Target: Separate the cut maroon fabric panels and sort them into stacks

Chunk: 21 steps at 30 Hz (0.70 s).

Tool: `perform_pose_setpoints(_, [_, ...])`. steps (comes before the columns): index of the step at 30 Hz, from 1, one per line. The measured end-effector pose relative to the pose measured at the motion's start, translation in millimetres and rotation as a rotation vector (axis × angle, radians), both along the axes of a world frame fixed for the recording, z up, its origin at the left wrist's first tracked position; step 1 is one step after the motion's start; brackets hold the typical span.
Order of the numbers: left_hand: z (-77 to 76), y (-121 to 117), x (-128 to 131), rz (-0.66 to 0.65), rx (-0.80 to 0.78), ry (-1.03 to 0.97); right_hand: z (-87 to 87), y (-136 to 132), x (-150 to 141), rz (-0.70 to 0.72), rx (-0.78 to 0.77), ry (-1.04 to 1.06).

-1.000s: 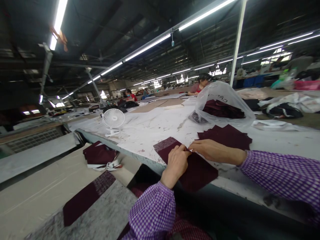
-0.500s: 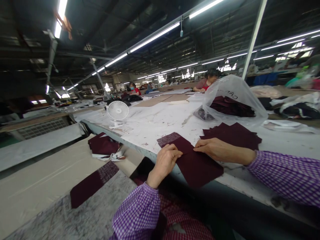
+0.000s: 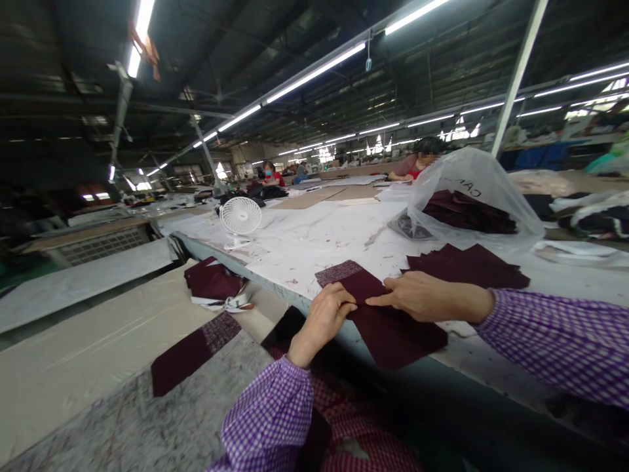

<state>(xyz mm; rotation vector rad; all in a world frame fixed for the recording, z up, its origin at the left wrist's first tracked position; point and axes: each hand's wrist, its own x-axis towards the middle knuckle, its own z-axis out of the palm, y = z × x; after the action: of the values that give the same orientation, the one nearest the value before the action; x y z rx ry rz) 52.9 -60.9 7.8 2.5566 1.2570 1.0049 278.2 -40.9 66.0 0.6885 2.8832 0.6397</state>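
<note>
A dark maroon fabric piece [image 3: 398, 337] lies at the white table's near edge, its lower part hanging past the edge. One end carries a speckled grey patch. My left hand [image 3: 322, 321] pinches the piece at its left side, where a crease runs across it. Close to those fingertips, my right hand [image 3: 430, 296] has its index finger and thumb closed on the same crease, the other fingers curled under. Behind my right hand is a fanned stack of maroon pieces [image 3: 472, 262]. Another maroon piece with a speckled end [image 3: 184, 360] rests on the lower grey surface at left.
A clear plastic bag [image 3: 523, 216] holding maroon pieces stands on the white table [image 3: 314, 229]. A small white fan [image 3: 240, 216] is farther left. A maroon bundle with white strips [image 3: 215, 283] lies below the table edge. Two people work at the back.
My right hand has slid left along the fabric, bringing its fingertips close to my left hand. The left hand keeps its pinch. The view has turned slightly left.
</note>
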Motion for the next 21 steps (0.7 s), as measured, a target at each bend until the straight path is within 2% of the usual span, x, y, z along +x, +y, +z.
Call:
perform_pose_setpoints(5, [-4.7, -2, -9, -0.039, 0.048, -0.009, 9.9, 4, -8, 0.034, -0.042, -0.049])
perform_pose_setpoints(9, [-6.3, -1, -15, -0.047, -0.049, -0.166, 13.6, 6, -12, 0.042, -0.076, -0.09])
perform_pose_setpoints(14, [-3.7, -4, -16, -0.042, -0.072, -0.169, 19.5, 3, -18, 0.022, -0.093, -0.13])
perform_pose_setpoints(18, [-2.2, -6, -17, -0.062, -0.066, -0.159, 19.5, 0, -26, 0.036, -0.077, -0.132])
perform_pose_setpoints(21, [-2.9, -5, -20, -0.025, -0.117, -0.235, 15.3, 1, -29, 0.073, -0.047, -0.109])
